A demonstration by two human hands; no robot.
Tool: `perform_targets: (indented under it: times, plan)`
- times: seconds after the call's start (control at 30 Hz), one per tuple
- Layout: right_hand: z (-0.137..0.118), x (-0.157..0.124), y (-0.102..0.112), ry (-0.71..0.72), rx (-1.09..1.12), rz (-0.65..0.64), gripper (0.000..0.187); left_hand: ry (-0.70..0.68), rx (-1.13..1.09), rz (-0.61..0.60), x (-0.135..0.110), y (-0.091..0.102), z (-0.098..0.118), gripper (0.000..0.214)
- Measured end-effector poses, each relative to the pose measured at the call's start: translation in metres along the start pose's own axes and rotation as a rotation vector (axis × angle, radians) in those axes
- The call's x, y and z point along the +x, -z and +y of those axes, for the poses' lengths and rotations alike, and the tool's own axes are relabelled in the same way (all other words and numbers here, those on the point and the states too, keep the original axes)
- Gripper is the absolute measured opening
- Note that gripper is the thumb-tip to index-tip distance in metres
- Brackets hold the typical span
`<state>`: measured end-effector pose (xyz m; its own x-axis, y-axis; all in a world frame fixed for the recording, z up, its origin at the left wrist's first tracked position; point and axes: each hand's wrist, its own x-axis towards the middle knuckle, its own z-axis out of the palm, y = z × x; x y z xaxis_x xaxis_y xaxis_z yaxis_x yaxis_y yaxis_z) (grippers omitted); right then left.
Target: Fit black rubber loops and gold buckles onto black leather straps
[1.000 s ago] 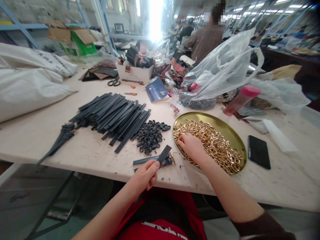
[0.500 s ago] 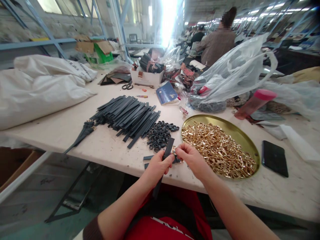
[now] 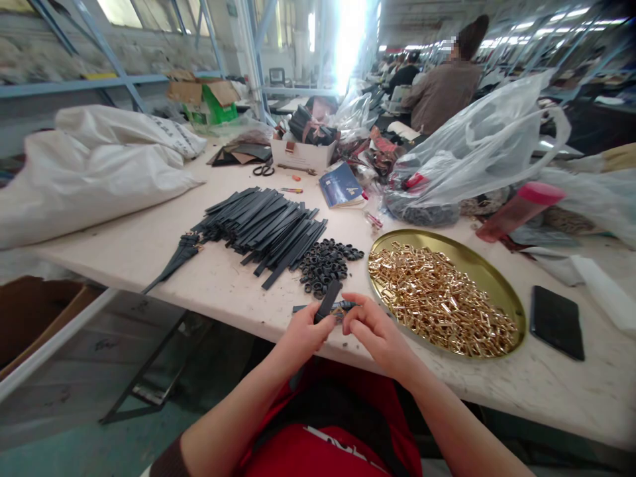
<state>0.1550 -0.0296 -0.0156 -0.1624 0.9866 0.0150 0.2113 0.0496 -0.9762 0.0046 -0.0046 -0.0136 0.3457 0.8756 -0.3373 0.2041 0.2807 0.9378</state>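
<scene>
My left hand (image 3: pixel 304 334) is closed on a black strap (image 3: pixel 328 301) at the table's front edge, the strap's upper end sticking up past my thumb. My right hand (image 3: pixel 373 331) is pinched close beside it on something small that I cannot make out. Just beyond my hands lie a pile of black loops (image 3: pixel 328 264) and a heap of black straps (image 3: pixel 265 226). To the right, a round gold tray (image 3: pixel 489 278) holds a mound of gold buckles (image 3: pixel 437 301).
A black phone (image 3: pixel 556 321) lies right of the tray. White sacks (image 3: pixel 94 175) fill the table's left end. Clear plastic bags (image 3: pixel 477 152), a pink bottle (image 3: pixel 519 211), a blue booklet (image 3: pixel 340 185), scissors (image 3: pixel 263 170) and a white box (image 3: pixel 301 152) stand at the back. A person (image 3: pixel 442 89) sits beyond.
My right hand left the gold tray and came over to the strap held by my left hand. Both hands now meet at the table's front edge.
</scene>
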Motion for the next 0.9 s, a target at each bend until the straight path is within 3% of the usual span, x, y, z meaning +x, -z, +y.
perform_targets:
  times: [0.1,0.2,0.3,0.47,0.6,0.7,0.9]
  plan:
    - [0.001,-0.002,0.005,-0.003,-0.042,0.012,0.043,0.056,-0.079,-0.148,-0.001,0.000,-0.002,0.013]
    - [0.008,0.001,0.006,-0.096,0.106,-0.043,0.045,0.099,-0.101,-0.254,-0.003,-0.001,-0.004,0.014]
    - [0.016,0.003,0.004,-0.196,0.333,-0.018,0.035,0.069,-0.063,-0.234,-0.004,0.002,-0.008,0.022]
    - [0.023,0.006,0.001,-0.388,0.745,0.278,0.022,0.004,0.211,-0.164,-0.010,0.016,-0.012,0.026]
    - [0.024,0.002,-0.012,-0.528,0.956,0.276,0.025,-0.104,0.426,-0.173,-0.014,0.018,-0.003,0.026]
    - [0.023,-0.004,-0.025,-0.521,0.917,0.231,0.024,-0.138,0.430,-0.195,-0.014,0.014,0.003,0.023]
    - [0.015,-0.015,-0.032,-0.255,0.366,0.277,0.018,-0.066,0.203,-0.202,-0.013,0.009,-0.004,0.021]
